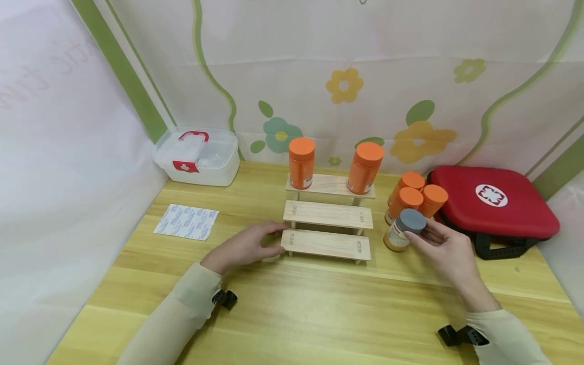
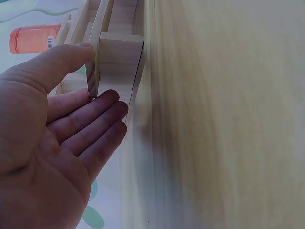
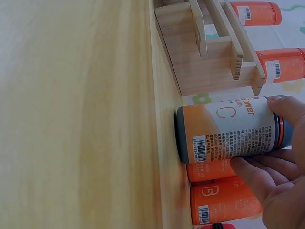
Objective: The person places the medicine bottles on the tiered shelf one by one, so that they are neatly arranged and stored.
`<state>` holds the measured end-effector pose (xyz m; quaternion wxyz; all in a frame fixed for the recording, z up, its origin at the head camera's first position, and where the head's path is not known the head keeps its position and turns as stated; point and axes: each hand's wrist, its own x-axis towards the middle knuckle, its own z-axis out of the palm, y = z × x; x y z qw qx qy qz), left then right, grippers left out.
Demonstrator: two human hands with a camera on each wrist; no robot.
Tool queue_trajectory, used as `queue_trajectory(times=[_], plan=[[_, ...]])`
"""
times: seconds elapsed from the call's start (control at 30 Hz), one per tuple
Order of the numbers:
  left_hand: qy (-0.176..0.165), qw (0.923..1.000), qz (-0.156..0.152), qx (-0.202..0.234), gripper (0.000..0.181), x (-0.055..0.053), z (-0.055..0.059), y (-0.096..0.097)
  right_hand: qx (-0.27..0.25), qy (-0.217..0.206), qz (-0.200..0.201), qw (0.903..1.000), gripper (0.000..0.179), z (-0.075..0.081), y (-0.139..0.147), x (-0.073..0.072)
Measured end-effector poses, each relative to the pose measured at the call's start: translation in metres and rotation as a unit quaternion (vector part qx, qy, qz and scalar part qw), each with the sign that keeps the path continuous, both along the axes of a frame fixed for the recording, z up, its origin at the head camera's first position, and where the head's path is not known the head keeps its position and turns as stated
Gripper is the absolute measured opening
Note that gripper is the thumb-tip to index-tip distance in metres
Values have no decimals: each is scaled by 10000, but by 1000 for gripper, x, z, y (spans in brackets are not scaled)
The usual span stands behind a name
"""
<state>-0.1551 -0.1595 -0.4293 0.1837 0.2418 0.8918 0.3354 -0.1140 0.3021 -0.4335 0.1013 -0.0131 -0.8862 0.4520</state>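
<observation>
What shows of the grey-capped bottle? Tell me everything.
The grey-capped bottle, apparently plastic and closed, has an orange and white label with print, a large C and a barcode, an orange ring under the cap, and a dark base. It is roughly upright, right of the wooden shelf and in front of the orange-capped bottles; the right hand holds it near the top. Whether its base touches the table is unclear.

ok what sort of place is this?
Probably a staged tabletop booth, perhaps a mock first-aid station: a white flower-printed backdrop behind a yellowish wooden table, and a translucent plastic box with a white cross on its red latch.
</observation>
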Motion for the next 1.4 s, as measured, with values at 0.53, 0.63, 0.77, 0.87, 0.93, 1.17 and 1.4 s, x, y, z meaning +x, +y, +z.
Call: queue_trajectory(times=[0.53, 0.63, 0.77, 0.87, 0.93, 1.17, 1.4], plan=[[-4, 10000, 49, -4, 64, 1, 0, -1, -76, 212, 13, 9997, 59, 14, -4, 4], [-16, 10000, 61, -19, 64, 0, 1, 0, -82, 299, 53, 9995, 59, 18, -5, 6], [-12, 10000, 27, -23, 64, 0, 1, 0, -119, 421, 78, 9990, 58, 22, -8, 7], [-11, 10000, 19, -12, 64, 0, 2, 0, -131, 498, 78, 9986, 57, 25, -10, 7], [-12, 10000, 24, -8, 64, 0, 2, 0, -152, 560, 84, 9983, 56, 26, -12, 7], [8, 10000, 11, -35, 63, 0, 1, 1, -196, 1032, 181, 9943, 54, 33, -16, 7], [-25, 10000, 7, -30, 64, -1, 1, 0, -238, 1433, 257, 9891, 57, 44, -22, 5]])
